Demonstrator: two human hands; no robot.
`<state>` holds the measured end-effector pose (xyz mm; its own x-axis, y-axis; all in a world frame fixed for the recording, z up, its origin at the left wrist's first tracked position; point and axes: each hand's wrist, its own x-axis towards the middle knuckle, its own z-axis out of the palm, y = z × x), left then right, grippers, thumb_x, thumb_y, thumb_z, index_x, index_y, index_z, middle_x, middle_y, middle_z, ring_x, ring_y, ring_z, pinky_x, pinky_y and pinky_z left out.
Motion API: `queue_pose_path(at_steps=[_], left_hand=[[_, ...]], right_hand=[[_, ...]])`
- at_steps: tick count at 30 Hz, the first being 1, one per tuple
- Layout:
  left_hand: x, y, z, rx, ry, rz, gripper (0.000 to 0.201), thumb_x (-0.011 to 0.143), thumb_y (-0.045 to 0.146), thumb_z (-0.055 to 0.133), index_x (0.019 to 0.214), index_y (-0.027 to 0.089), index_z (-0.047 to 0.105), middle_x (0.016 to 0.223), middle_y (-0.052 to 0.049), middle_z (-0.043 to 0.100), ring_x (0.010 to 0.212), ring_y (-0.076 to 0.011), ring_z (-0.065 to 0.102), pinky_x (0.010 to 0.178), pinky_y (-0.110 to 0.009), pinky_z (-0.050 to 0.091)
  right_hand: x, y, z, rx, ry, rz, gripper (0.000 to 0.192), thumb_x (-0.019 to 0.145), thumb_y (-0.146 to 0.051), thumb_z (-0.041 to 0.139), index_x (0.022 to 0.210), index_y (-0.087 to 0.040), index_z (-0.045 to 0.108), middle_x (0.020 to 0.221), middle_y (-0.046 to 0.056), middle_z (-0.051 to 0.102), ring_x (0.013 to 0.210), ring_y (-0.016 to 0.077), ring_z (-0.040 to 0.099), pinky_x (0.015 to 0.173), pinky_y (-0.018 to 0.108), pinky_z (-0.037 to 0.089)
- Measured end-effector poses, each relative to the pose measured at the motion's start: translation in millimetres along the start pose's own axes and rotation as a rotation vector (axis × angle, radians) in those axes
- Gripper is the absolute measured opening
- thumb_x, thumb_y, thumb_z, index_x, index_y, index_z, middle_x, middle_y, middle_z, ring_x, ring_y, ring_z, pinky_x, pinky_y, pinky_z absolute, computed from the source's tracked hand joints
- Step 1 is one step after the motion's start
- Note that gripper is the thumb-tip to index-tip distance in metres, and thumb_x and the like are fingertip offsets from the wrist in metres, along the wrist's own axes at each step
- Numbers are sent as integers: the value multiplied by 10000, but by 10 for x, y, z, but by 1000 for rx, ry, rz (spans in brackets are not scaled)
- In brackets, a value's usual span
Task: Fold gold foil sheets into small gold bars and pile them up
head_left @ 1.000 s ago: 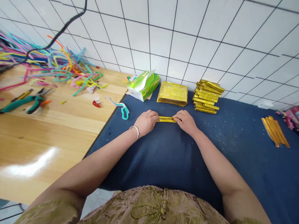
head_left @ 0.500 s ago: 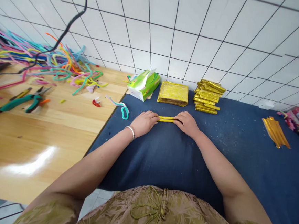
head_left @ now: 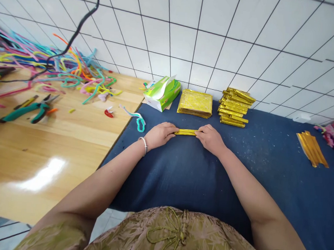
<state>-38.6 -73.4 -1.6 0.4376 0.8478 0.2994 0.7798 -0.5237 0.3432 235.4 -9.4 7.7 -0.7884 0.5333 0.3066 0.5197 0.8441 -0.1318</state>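
A narrow folded strip of gold foil paper [head_left: 186, 132] lies crosswise on the dark blue cloth [head_left: 175, 172]. My left hand [head_left: 162, 135] pinches its left end, and my right hand [head_left: 210, 138] pinches its right end. Fingers hide both ends of the strip. Just beyond my hands sits a flat stack of gold foil paper sheets [head_left: 195, 103]. To the right of that stack is a pile of folded gold strips [head_left: 235, 107].
A green tissue pack [head_left: 162, 94] stands at the back, near a twisted teal pipe cleaner [head_left: 140, 123]. On the wooden table [head_left: 76, 141] lie teal-handled pliers [head_left: 26, 111] and many coloured pipe cleaners [head_left: 73, 65]. Flat orange-gold strips [head_left: 312, 149] lie far right. A black cable [head_left: 76, 33] hangs at left.
The two parallel gold edges between my hands have come together into one narrower strip. Both hands keep hold of the ends. The view has shifted slightly.
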Motion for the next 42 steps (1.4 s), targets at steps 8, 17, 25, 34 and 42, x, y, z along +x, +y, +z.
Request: queue_pose_path(at_steps=[8,17,25,34,42], left_hand=[[-34,-60,-57,-98,-5,-47,265,896,239,478,1149,226,556,1128,-40,629,1067,-178,568,965,-360,448],[-42,-110,-32,-122,21,60,244,881,253,527,1110,210,602,1157,-52,624,1105,-164,556,1000,-343,433],[-5,-94,-15,-115,19,53,230,878,253,531,1081,206,626,1136,-71,629,1094,-191,561,989,-391,429],[11,-78,5,-120,43,67,158,872,255,554,986,191,641,1074,-59,644,1038,-174,576,964,-365,434],[-35,99,-11,220,5,80,243,939,286,429,1034,172,623,1106,-91,649,1074,-211,565,890,-372,443]], right_hand=[[0,43,26,-8,-7,-20,236,925,-257,457,1032,-246,667,989,77,619,933,215,474,802,365,397],[-30,110,54,-19,-5,-47,264,941,-268,428,1045,-269,671,1021,59,631,954,199,506,808,349,390],[-29,118,59,12,6,-44,271,941,-278,428,1045,-287,678,1012,55,633,941,193,511,810,354,393],[-26,110,76,18,35,-30,221,924,-267,476,994,-267,686,976,53,631,911,185,515,795,339,393],[-32,106,75,-33,51,-67,206,922,-251,484,1020,-243,665,965,57,640,909,191,515,770,331,387]])
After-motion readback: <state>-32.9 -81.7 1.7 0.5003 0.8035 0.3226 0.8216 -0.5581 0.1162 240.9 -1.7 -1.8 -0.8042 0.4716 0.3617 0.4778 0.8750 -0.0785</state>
